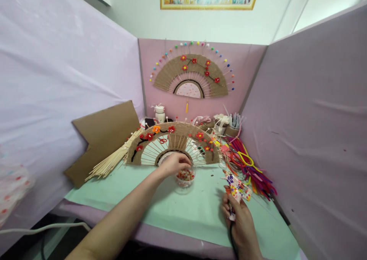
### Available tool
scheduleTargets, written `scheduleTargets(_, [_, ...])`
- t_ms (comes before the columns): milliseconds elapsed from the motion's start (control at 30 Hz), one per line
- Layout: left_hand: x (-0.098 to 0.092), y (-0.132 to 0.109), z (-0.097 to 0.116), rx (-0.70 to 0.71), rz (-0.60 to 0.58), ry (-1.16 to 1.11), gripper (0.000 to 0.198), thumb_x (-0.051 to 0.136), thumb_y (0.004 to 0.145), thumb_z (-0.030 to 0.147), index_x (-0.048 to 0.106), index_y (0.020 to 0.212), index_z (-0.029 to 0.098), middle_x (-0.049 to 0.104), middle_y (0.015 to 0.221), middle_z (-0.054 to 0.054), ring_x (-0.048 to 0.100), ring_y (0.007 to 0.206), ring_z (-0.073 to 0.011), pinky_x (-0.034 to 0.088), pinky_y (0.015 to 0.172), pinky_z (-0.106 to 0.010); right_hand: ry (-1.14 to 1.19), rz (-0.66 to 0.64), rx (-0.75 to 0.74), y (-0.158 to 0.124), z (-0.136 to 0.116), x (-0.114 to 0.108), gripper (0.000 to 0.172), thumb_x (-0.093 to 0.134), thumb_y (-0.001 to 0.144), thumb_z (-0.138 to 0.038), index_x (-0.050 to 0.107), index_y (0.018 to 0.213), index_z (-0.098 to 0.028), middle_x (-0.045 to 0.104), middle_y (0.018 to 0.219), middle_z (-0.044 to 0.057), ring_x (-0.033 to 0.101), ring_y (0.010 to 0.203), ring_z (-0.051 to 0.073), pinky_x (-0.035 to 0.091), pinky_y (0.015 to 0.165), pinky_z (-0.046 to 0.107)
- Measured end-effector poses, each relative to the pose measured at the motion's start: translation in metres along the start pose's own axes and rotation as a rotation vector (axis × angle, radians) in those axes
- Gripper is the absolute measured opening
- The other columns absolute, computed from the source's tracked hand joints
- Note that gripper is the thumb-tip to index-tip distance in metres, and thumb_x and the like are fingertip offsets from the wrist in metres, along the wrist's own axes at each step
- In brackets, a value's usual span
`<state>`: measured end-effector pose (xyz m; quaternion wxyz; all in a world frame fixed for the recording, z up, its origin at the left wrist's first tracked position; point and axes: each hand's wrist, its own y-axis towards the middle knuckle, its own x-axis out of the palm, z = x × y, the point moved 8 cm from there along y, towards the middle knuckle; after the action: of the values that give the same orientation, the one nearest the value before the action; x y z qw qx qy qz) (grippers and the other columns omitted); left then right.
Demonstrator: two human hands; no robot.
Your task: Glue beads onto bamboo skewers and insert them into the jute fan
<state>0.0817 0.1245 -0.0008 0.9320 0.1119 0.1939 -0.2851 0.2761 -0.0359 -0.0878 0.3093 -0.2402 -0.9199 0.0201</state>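
My left hand (176, 163) is over a small clear tub of mixed beads (185, 178), fingers pinched together at its rim; whatever lies between the fingertips is too small to make out. On the right, my right hand (239, 218) is wrapped round a glue gun (235, 187) with a flower-patterned body, its black cord (233, 237) hanging below. Behind the tub stands a woven fan (179, 132) with red and orange flowers, dark branches and pins along its top edge.
Bamboo sticks (114, 160) and brown cardboard (107, 138) lie at the left. Colourful pipe cleaners (252, 172) are heaped at the right. A finished fan (190, 73) hangs on the pink back panel, above a white jar (159, 114). Side panels enclose the green tabletop (183, 218).
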Motion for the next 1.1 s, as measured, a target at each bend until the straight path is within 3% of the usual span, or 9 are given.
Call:
scheduleTargets(167, [-0.023, -0.014, -0.007, -0.009, 0.209, -0.31, 0.014, 0.074, 0.067, 0.028, 0.073, 0.073, 0.015, 0.069, 0.067, -0.002, 0.057, 0.058, -0.0111, 0.045, 0.058, -0.022, -0.039, -0.003, -0.002, -0.001, -0.001, 0.001, 0.048, 0.091, 0.057, -0.046, 0.063, 0.083, -0.018, 0.053, 0.062, -0.006, 0.038, 0.047, 0.004, 0.03, 0.038, 0.013])
scheduleTargets(367, [-0.062, -0.059, -0.034, -0.039, 0.458, -0.744, 0.031, 0.088, 0.057, 0.031, 0.072, 0.078, 0.015, 0.07, 0.069, -0.002, 0.061, 0.06, -0.008, 0.049, 0.06, -0.017, -0.144, -0.017, -0.043, -0.004, -0.006, 0.007, 0.046, 0.088, 0.06, -0.05, 0.06, 0.078, -0.018, 0.051, 0.061, -0.006, 0.037, 0.048, 0.004, 0.03, 0.04, 0.015])
scheduleTargets(467, [-0.077, -0.082, -0.057, -0.068, 0.553, -0.905, 0.036, 0.092, 0.052, 0.031, 0.07, 0.075, 0.014, 0.068, 0.065, 0.0, 0.059, 0.056, -0.0053, 0.049, 0.058, -0.014, -0.222, -0.036, -0.07, -0.01, -0.007, 0.021, 0.045, 0.087, 0.062, -0.049, 0.061, 0.082, -0.018, 0.052, 0.063, -0.005, 0.038, 0.05, 0.006, 0.028, 0.041, 0.017])
scheduleTargets(567, [-0.086, -0.097, -0.074, -0.084, 0.618, -1.033, 0.038, 0.094, 0.05, 0.027, 0.07, 0.075, 0.012, 0.067, 0.064, 0.0, 0.058, 0.055, -0.0042, 0.05, 0.056, -0.012, -0.362, -0.132, -0.095, -0.019, 0.001, 0.051, 0.044, 0.08, 0.068, -0.056, 0.061, 0.078, -0.017, 0.048, 0.057, -0.005, 0.035, 0.048, 0.007, 0.024, 0.042, 0.02])
scheduleTargets(667, [-0.088, -0.105, -0.084, -0.111, 0.639, -1.131, 0.037, 0.094, 0.049, 0.02, 0.07, 0.076, 0.011, 0.07, 0.069, -0.003, 0.062, 0.058, -0.0054, 0.051, 0.057, -0.012, -0.506, -0.268, -0.099, -0.029, 0.022, 0.092, 0.046, 0.074, 0.074, -0.059, 0.057, 0.068, -0.017, 0.046, 0.054, -0.004, 0.037, 0.049, 0.008, 0.027, 0.045, 0.023])
scheduleTargets(833, [-0.083, -0.112, -0.085, -0.123, 0.572, -1.266, 0.034, 0.092, 0.052, 0.016, 0.07, 0.077, 0.011, 0.069, 0.07, -0.003, 0.061, 0.058, -0.0051, 0.052, 0.056, -0.012, -0.517, -0.392, -0.041, -0.043, 0.061, 0.145, 0.043, 0.075, 0.072, -0.058, 0.058, 0.075, -0.018, 0.047, 0.056, -0.005, 0.037, 0.049, 0.009, 0.028, 0.045, 0.024])
scheduleTargets(967, [-0.079, -0.114, -0.081, -0.087, 0.49, -1.29, 0.032, 0.091, 0.057, 0.017, 0.067, 0.077, 0.012, 0.068, 0.072, -0.002, 0.061, 0.06, -0.0057, 0.053, 0.058, -0.014, -0.477, -0.46, 0.011, -0.053, 0.079, 0.166, 0.045, 0.075, 0.072, -0.059, 0.062, 0.082, -0.017, 0.047, 0.057, -0.005, 0.036, 0.046, 0.008, 0.027, 0.044, 0.023])
scheduleTargets(1100, [-0.076, -0.115, -0.078, -0.061, 0.44, -1.284, 0.035, 0.091, 0.057, 0.018, 0.069, 0.084, 0.013, 0.068, 0.075, -0.001, 0.062, 0.065, -0.0063, 0.053, 0.062, -0.015, -0.455, -0.487, 0.027, -0.063, 0.085, 0.172, 0.045, 0.073, 0.073, -0.061, 0.06, 0.073, -0.018, 0.045, 0.055, -0.005, 0.035, 0.046, 0.008, 0.027, 0.044, 0.023])
